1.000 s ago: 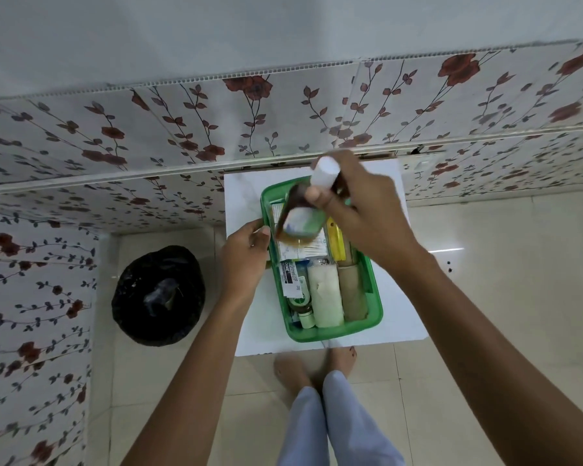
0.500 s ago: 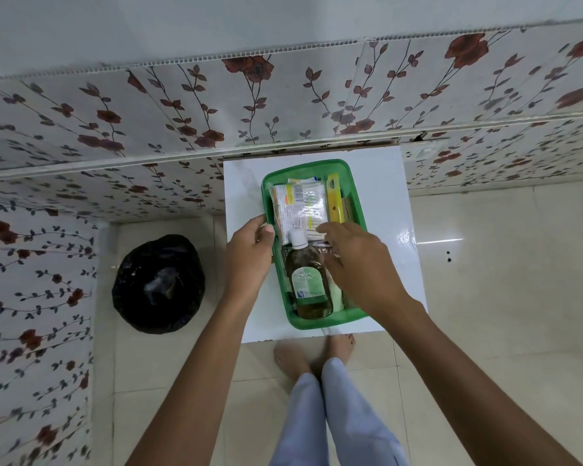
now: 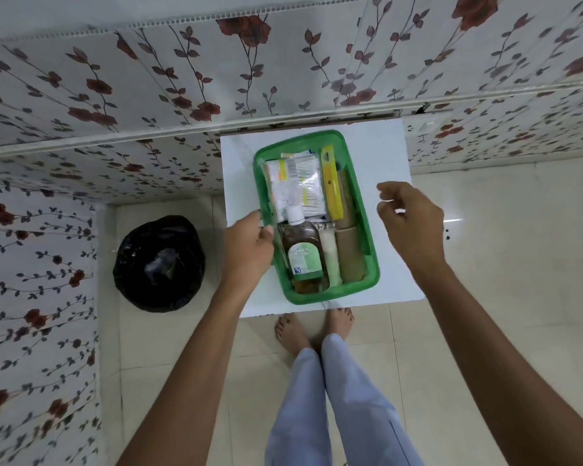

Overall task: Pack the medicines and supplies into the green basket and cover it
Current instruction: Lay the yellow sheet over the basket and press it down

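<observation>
Plainly the green basket (image 3: 317, 299) sits on the white tabletop (image 3: 381, 153), packed but with no cover on it, and no lid shows anywhere in view. The left hand (image 3: 249, 250) pinches the basket's left rim, thumb inside and fingers outside, steadying it. The right hand (image 3: 408, 220) hovers just right of the basket, fingers loosely curled and holding nothing. Inside I count one brown bottle (image 3: 305, 260) with a white cap lying on its side along the near left, one white roll (image 3: 332, 260) beside it, two brown cardboard-coloured rolls (image 3: 350, 257) along the right wall, one yellow strip-shaped item (image 3: 332, 183), and a clear-wrapped bundle of packets (image 3: 295, 183) at the far end whose number I cannot tell. By my judgement the bottle is the heavy, hard piece; whether glass or plastic I cannot tell, and it may roll, so the load sits toward the near left. The basket looks like thin, slightly flexible plastic with a smooth rim, best lifted by both long sides together rather than one edge. The wrapped packets look light and slippery, the rolls soft. One black bin bag (image 3: 159, 264) stands on the floor to the left
</observation>
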